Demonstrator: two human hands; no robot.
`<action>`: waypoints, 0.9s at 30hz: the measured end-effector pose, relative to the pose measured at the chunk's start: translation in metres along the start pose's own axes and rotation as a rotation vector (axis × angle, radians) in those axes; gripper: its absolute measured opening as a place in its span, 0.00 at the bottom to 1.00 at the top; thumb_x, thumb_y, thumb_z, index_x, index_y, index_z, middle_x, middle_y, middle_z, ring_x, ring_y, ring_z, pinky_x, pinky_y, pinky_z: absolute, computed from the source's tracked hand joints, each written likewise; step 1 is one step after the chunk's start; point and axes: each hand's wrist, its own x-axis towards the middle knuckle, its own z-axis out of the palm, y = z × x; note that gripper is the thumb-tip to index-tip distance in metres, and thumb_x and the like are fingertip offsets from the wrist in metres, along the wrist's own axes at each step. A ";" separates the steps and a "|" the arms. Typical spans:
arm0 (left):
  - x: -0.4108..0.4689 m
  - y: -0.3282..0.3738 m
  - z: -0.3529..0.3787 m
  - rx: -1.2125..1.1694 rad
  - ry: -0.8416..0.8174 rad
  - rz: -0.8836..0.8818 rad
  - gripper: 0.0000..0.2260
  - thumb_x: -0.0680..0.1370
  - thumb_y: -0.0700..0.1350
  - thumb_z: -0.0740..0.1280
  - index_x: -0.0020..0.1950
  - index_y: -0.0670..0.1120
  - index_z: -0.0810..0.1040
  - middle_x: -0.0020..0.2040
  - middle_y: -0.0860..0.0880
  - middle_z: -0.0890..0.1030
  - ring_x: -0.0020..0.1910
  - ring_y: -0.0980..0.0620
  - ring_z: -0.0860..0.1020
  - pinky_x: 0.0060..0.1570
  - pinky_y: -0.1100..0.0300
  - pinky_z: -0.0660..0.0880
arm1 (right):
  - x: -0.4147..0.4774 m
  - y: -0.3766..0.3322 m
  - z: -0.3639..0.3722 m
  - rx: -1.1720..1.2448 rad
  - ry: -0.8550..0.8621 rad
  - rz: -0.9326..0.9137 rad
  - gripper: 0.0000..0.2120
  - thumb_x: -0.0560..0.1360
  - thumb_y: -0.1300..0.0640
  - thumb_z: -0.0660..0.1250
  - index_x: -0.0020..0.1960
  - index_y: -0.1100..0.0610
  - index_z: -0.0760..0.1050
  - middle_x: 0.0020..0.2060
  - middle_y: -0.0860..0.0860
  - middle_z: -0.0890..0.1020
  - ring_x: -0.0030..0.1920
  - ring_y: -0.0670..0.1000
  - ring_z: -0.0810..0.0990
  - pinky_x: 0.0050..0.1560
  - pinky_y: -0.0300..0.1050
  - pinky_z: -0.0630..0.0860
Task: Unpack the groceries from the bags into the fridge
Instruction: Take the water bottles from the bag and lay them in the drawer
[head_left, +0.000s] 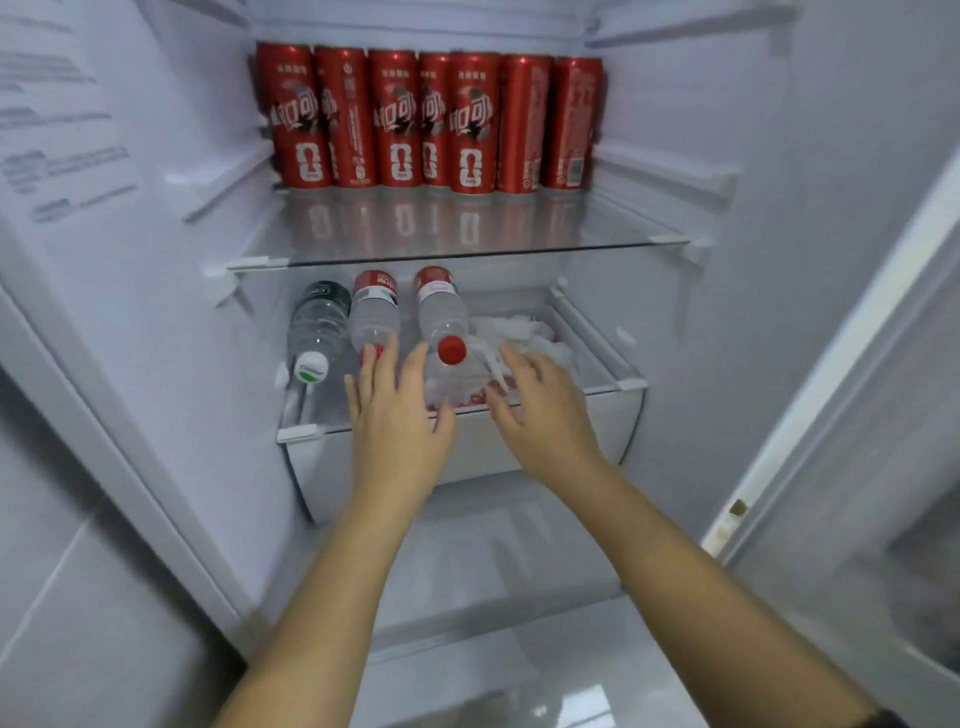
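Note:
Three clear water bottles lie on the lower glass shelf (306, 431) of the open fridge, caps toward me: a white-capped one (317, 332) at the left, a middle one (375, 317), and a red-capped one (441, 322). My left hand (397, 410) reaches in with straight fingers, fingertips at the middle bottle's cap end. My right hand (540, 405) is beside it, fingers spread and relaxed over a white plastic bag (524, 332) to the right of the bottles. Neither hand grips anything.
Several red soda cans (431, 119) stand in a row at the back of the upper glass shelf (467, 234). A white drawer front (613, 431) sits under the lower shelf. The fridge door (67, 208) stands open at the left, and a second door edge (831, 395) is at the right.

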 end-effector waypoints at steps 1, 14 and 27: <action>-0.009 0.005 0.004 -0.021 -0.020 0.026 0.28 0.75 0.44 0.68 0.74 0.45 0.65 0.76 0.42 0.62 0.77 0.41 0.53 0.75 0.40 0.49 | -0.014 0.005 -0.002 -0.035 0.010 -0.001 0.27 0.80 0.47 0.60 0.77 0.51 0.59 0.71 0.54 0.68 0.70 0.56 0.66 0.67 0.55 0.66; -0.133 0.050 0.050 -0.185 -0.509 0.305 0.25 0.80 0.50 0.62 0.76 0.47 0.62 0.78 0.45 0.58 0.78 0.45 0.50 0.76 0.44 0.46 | -0.205 0.061 -0.041 -0.254 -0.143 0.351 0.29 0.82 0.42 0.52 0.79 0.42 0.43 0.80 0.48 0.44 0.79 0.52 0.39 0.77 0.55 0.39; -0.278 0.168 0.038 0.002 -0.900 0.645 0.34 0.75 0.64 0.39 0.79 0.54 0.40 0.79 0.49 0.38 0.77 0.47 0.33 0.75 0.46 0.36 | -0.416 0.080 -0.097 -0.493 -0.066 0.854 0.30 0.81 0.38 0.46 0.79 0.43 0.40 0.79 0.50 0.42 0.78 0.56 0.37 0.73 0.61 0.34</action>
